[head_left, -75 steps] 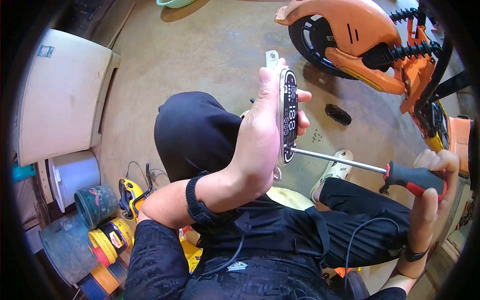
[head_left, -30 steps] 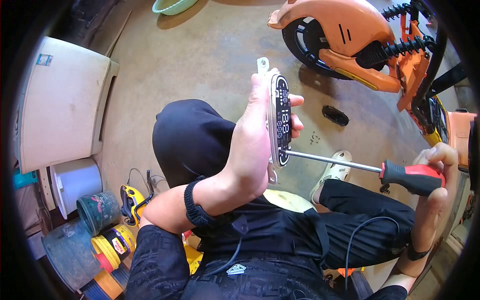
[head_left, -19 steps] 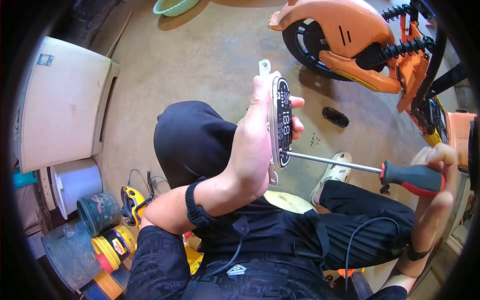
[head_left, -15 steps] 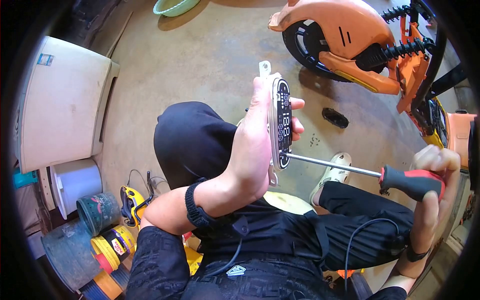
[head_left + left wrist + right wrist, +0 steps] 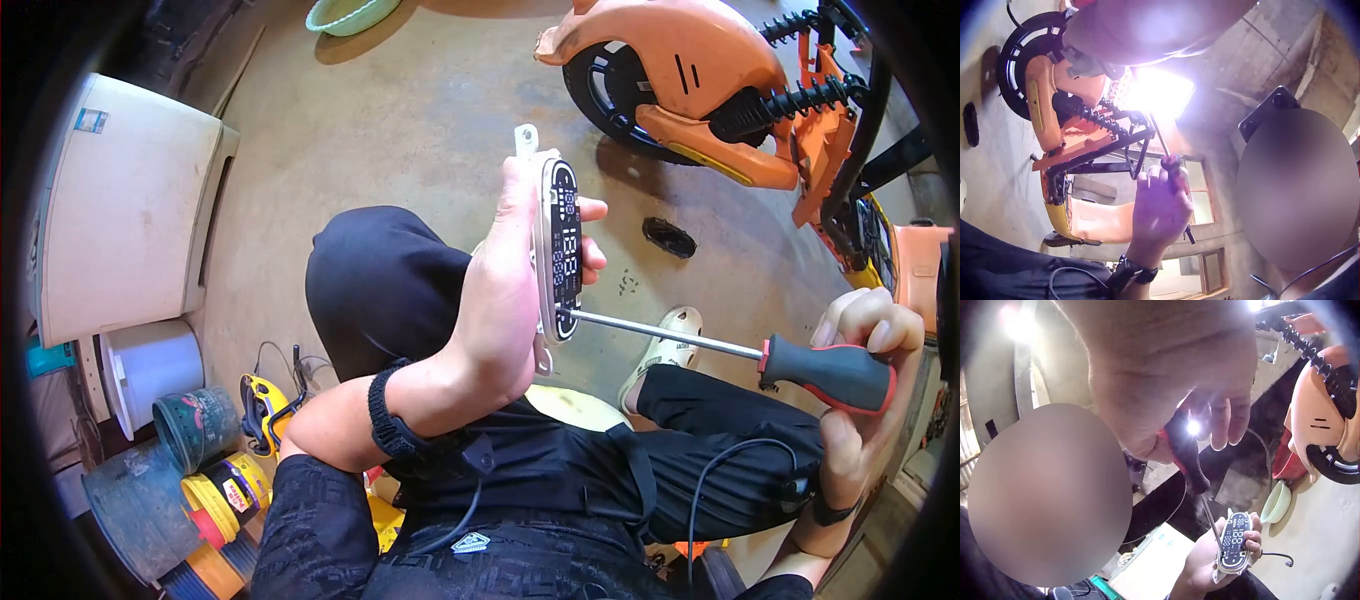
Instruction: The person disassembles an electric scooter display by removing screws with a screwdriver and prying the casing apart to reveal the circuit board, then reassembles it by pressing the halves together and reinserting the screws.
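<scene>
My left hand (image 5: pixel 500 300) grips an oval digital display panel (image 5: pixel 567 235), pale-rimmed with white digits on a black face and small mounting tabs at its ends. In the head view the panel stands nearly upright, thumb on the near side and fingertips showing past the far edge. My right hand (image 5: pixel 880 318) holds a screwdriver (image 5: pixel 825 372) by its grey and red handle, fingers above and thumb below. Its long metal shaft runs left, with the tip at the panel's lower end. In the right wrist view the screwdriver (image 5: pixel 1190 456) points down to the display panel (image 5: pixel 1235 537).
An orange scooter (image 5: pixel 690 70) stands at upper right. On the floor lie a black oval part (image 5: pixel 669 237) and several small dark bits (image 5: pixel 628 283). A white cabinet (image 5: pixel 130 210), buckets (image 5: pixel 140 510) and a yellow tool (image 5: pixel 262 405) line the left. A green basin (image 5: pixel 350 14) sits behind.
The screwdriver handle has turned about its axis, its red stripes shifting, while the right fingers changed their hold. The tip stays at the panel's lower end. The whole view shifted slightly.
</scene>
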### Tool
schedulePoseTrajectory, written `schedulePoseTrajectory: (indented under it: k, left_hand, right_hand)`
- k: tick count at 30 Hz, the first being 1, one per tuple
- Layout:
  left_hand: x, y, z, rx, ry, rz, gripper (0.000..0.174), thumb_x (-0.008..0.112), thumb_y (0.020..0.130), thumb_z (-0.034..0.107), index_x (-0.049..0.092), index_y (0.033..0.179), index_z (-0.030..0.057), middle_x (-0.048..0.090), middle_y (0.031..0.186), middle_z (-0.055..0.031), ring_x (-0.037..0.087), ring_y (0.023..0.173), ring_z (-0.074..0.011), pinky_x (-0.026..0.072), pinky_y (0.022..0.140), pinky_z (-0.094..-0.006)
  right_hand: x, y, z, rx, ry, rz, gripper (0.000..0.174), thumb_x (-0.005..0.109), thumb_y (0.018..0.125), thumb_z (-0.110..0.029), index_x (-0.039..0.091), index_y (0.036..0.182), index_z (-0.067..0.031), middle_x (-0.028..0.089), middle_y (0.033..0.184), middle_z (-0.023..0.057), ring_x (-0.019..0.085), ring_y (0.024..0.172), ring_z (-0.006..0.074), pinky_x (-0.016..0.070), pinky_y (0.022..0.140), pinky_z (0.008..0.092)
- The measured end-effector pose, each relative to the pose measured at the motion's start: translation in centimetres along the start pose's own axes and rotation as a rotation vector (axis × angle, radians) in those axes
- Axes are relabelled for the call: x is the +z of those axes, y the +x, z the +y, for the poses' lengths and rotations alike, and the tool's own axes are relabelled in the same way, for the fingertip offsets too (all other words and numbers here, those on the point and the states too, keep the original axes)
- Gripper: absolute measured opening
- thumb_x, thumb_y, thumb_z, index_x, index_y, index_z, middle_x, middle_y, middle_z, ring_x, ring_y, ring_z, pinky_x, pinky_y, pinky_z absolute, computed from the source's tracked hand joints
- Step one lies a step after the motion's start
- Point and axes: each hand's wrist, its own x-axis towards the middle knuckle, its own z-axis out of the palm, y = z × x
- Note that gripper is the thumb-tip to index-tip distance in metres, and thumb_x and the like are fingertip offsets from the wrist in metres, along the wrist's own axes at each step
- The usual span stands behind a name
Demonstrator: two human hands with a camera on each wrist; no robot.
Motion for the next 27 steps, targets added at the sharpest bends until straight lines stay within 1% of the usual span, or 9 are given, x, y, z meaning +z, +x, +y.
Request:
schedulePoseTrajectory:
  k: [2, 7, 9, 12, 16, 18, 21, 25, 27]
  left_hand:
    - [-0.1, 0.0, -0.1, -0.010, 0.004, -0.009, 0.065, 0.032, 0.108, 0.061, 0.063, 0.114, 0.0040, 0.062, 0.083, -0.0038, 0.060, 0.078, -0.0108, 0.0487, 0.078, -0.0263]
    - [-0.1, 0.0, -0.1, -0.004, 0.001, 0.012, 0.066, 0.032, 0.107, 0.061, 0.063, 0.114, 0.0039, 0.062, 0.083, -0.0034, 0.060, 0.078, -0.0106, 0.0486, 0.078, -0.0261]
    - [0.0, -0.1, 0.0, -0.005, 0.006, 0.003, 0.066, 0.032, 0.107, 0.061, 0.063, 0.114, 0.0038, 0.062, 0.083, -0.0034, 0.060, 0.078, -0.0105, 0.0486, 0.078, -0.0260]
    - [-0.1, -0.1, 0.0, -0.001, -0.001, 0.004, 0.065, 0.032, 0.108, 0.060, 0.063, 0.115, 0.0037, 0.062, 0.083, -0.0036, 0.060, 0.078, -0.0107, 0.0487, 0.078, -0.0260]
    - [0.0, 0.0, -0.1, -0.001, -0.010, 0.002, 0.065, 0.031, 0.108, 0.060, 0.063, 0.114, 0.0038, 0.063, 0.084, -0.0037, 0.059, 0.078, -0.0111, 0.0486, 0.078, -0.0262]
    - [0.1, 0.0, -0.1, 0.000, -0.007, 0.016, 0.064, 0.031, 0.108, 0.060, 0.063, 0.114, 0.0040, 0.063, 0.084, -0.0039, 0.059, 0.078, -0.0113, 0.0486, 0.077, -0.0263]
    - [0.0, 0.0, -0.1, -0.006, -0.019, 0.005, 0.063, 0.031, 0.108, 0.060, 0.062, 0.114, 0.0047, 0.063, 0.084, -0.0043, 0.059, 0.078, -0.0114, 0.0486, 0.078, -0.0265]
    - [-0.1, 0.1, -0.1, -0.008, -0.012, -0.007, 0.063, 0.031, 0.108, 0.060, 0.062, 0.114, 0.0049, 0.063, 0.084, -0.0044, 0.059, 0.078, -0.0114, 0.0487, 0.077, -0.0267]
    - [-0.1, 0.0, -0.1, -0.011, -0.022, -0.008, 0.064, 0.031, 0.108, 0.060, 0.062, 0.114, 0.0047, 0.063, 0.083, -0.0044, 0.060, 0.078, -0.0114, 0.0487, 0.077, -0.0267]
  right_hand:
    - [-0.1, -0.1, -0.1, -0.048, 0.000, 0.011, 0.075, 0.079, 0.073, -0.064, 0.043, 0.111, -0.0108, 0.045, 0.087, 0.0049, 0.048, 0.080, 0.0158, 0.0407, 0.073, 0.0290]
    - [-2.1, -0.4, -0.1, 0.259, 0.030, -0.015, 0.087, 0.076, 0.068, -0.077, 0.044, 0.114, -0.0087, 0.046, 0.088, 0.0055, 0.049, 0.079, 0.0151, 0.0410, 0.073, 0.0284]
    - [-1.6, -0.7, -0.6, 0.258, -0.063, -0.019, 0.081, 0.074, 0.071, -0.071, 0.044, 0.113, -0.0084, 0.046, 0.088, 0.0059, 0.049, 0.081, 0.0164, 0.0406, 0.077, 0.0293]
    - [-0.8, -0.1, 0.1, -0.063, 0.025, -0.046, 0.061, 0.072, 0.077, -0.051, 0.044, 0.111, -0.0092, 0.045, 0.088, 0.0068, 0.046, 0.085, 0.0189, 0.0378, 0.080, 0.0322]
    - [0.4, -0.5, -1.4, 0.039, 0.040, 0.086, 0.061, 0.073, 0.077, -0.052, 0.043, 0.109, -0.0096, 0.044, 0.087, 0.0054, 0.046, 0.083, 0.0175, 0.0367, 0.077, 0.0312]
    - [-2.1, -0.9, -0.3, 0.198, 0.133, -0.111, 0.061, 0.073, 0.077, -0.052, 0.042, 0.109, -0.0101, 0.042, 0.086, 0.0042, 0.046, 0.082, 0.0164, 0.0372, 0.076, 0.0303]
    - [-2.0, -0.7, 0.1, 0.170, 0.045, -0.082, 0.062, 0.074, 0.076, -0.053, 0.043, 0.109, -0.0104, 0.042, 0.086, 0.0038, 0.047, 0.081, 0.0163, 0.0388, 0.075, 0.0302]
    - [-0.7, -0.1, -0.2, -0.023, -0.010, -0.015, 0.063, 0.077, 0.071, -0.051, 0.043, 0.107, -0.0110, 0.043, 0.087, 0.0044, 0.047, 0.081, 0.0173, 0.0398, 0.074, 0.0314]
    - [-1.0, -0.5, -0.3, 0.054, 0.054, -0.036, 0.063, 0.076, 0.071, -0.050, 0.043, 0.107, -0.0110, 0.044, 0.089, 0.0051, 0.047, 0.081, 0.0178, 0.0404, 0.074, 0.0320]
